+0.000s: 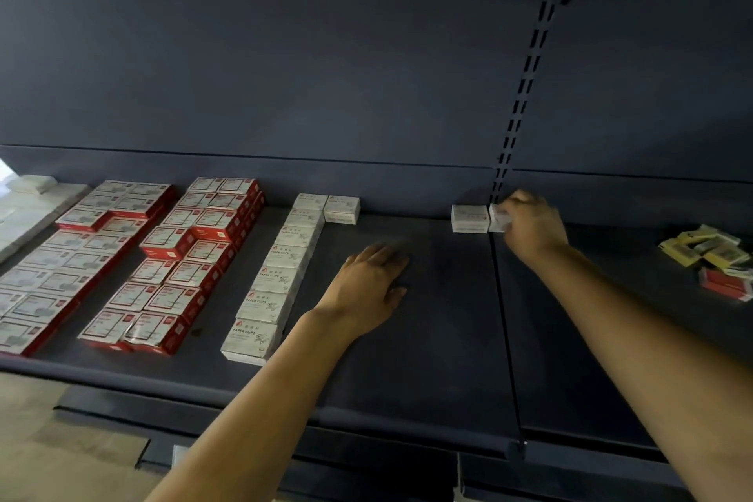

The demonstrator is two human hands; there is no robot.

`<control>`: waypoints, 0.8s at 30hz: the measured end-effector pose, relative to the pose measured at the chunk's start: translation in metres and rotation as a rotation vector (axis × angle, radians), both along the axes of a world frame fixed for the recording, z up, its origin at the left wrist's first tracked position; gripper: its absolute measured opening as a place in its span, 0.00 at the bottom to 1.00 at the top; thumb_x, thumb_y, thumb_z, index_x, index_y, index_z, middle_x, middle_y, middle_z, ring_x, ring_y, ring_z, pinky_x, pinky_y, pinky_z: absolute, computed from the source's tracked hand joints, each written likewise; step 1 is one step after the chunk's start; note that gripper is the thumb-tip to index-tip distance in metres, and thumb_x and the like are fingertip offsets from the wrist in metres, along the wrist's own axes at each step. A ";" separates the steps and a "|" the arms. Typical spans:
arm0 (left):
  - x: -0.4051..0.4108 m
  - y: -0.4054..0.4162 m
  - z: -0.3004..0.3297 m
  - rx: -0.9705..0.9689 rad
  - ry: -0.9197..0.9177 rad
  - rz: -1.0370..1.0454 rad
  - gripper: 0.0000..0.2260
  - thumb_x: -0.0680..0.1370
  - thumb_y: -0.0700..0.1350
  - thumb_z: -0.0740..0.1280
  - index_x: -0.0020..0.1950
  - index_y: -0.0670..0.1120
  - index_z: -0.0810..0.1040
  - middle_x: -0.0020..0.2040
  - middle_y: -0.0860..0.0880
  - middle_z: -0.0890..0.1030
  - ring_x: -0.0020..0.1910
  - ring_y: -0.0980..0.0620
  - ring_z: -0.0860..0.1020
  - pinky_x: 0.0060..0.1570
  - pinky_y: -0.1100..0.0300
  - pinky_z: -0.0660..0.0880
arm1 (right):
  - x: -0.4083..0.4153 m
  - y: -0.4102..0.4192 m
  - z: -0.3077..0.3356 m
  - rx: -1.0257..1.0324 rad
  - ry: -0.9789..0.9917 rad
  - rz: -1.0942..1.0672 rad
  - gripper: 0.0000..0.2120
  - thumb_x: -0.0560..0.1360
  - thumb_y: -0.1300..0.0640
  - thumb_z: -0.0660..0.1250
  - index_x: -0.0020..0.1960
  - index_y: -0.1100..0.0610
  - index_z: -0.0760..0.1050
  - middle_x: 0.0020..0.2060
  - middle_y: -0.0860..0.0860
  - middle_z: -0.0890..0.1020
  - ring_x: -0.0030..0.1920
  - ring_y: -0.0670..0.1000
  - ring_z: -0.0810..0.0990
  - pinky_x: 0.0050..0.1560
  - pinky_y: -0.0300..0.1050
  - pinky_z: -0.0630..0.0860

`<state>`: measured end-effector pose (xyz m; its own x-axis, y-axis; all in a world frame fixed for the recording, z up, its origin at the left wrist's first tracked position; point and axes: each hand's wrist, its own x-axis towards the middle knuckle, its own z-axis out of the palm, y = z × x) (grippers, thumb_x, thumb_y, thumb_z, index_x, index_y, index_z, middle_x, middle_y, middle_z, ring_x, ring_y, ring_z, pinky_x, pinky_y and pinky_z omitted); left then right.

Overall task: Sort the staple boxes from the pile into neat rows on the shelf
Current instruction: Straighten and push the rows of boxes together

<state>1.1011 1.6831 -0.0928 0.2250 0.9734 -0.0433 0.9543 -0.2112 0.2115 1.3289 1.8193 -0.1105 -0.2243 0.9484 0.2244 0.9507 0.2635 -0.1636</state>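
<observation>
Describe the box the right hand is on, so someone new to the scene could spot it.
Find the slotted vertical upright in the dark shelf's back panel and follow it down to the dark shelf deck. Two small white cardboard boxes sit side by side at its foot, against the back. The target is the right-hand white box, the one partly covered by the right hand; its twin, the left-hand white box, stands untouched.

I see a dark blue metal back panel [285,53] with a slotted vertical upright strip [525,86]. At far left, flat white packets [28,204] lie blurred. Pale beige floor [61,456] shows at lower left.
</observation>
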 end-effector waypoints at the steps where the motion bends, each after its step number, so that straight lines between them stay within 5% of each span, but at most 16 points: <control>1: -0.003 -0.001 0.000 0.004 -0.005 0.010 0.24 0.81 0.50 0.57 0.76 0.49 0.57 0.76 0.50 0.58 0.75 0.52 0.51 0.70 0.59 0.50 | 0.000 0.001 0.001 -0.009 0.016 -0.004 0.16 0.72 0.68 0.64 0.59 0.62 0.75 0.57 0.57 0.74 0.56 0.58 0.72 0.52 0.49 0.70; 11: -0.016 -0.010 0.002 0.053 -0.032 0.004 0.23 0.80 0.49 0.60 0.74 0.48 0.62 0.74 0.50 0.61 0.74 0.51 0.55 0.70 0.59 0.53 | 0.010 -0.009 0.003 0.039 0.051 0.041 0.07 0.71 0.68 0.66 0.47 0.60 0.74 0.46 0.55 0.77 0.52 0.56 0.72 0.41 0.43 0.65; 14: -0.018 -0.011 0.005 0.107 -0.109 -0.009 0.21 0.79 0.48 0.62 0.72 0.47 0.67 0.71 0.48 0.66 0.72 0.50 0.60 0.69 0.59 0.57 | 0.013 -0.021 0.004 0.000 0.267 -0.020 0.07 0.71 0.66 0.68 0.49 0.61 0.76 0.46 0.55 0.77 0.50 0.56 0.74 0.44 0.46 0.71; 19: -0.007 -0.016 0.010 0.168 -0.510 0.013 0.17 0.77 0.44 0.66 0.67 0.46 0.74 0.66 0.50 0.73 0.65 0.54 0.71 0.57 0.79 0.60 | -0.005 -0.058 0.021 -0.210 0.962 -0.093 0.10 0.69 0.66 0.72 0.48 0.60 0.76 0.44 0.51 0.80 0.45 0.49 0.78 0.47 0.41 0.74; 24: 0.017 -0.023 0.008 0.052 -1.011 0.157 0.16 0.76 0.42 0.68 0.64 0.47 0.75 0.55 0.55 0.79 0.56 0.61 0.77 0.57 0.66 0.73 | -0.022 -0.106 0.041 -0.352 1.193 0.111 0.08 0.70 0.65 0.71 0.48 0.57 0.81 0.41 0.47 0.84 0.43 0.41 0.82 0.44 0.30 0.76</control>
<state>1.1182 1.6597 -0.0845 0.0029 0.9903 0.1390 0.3521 -0.1311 0.9267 1.3068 1.7135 -0.0695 -0.1380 0.9871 0.0810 0.1368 0.1000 -0.9855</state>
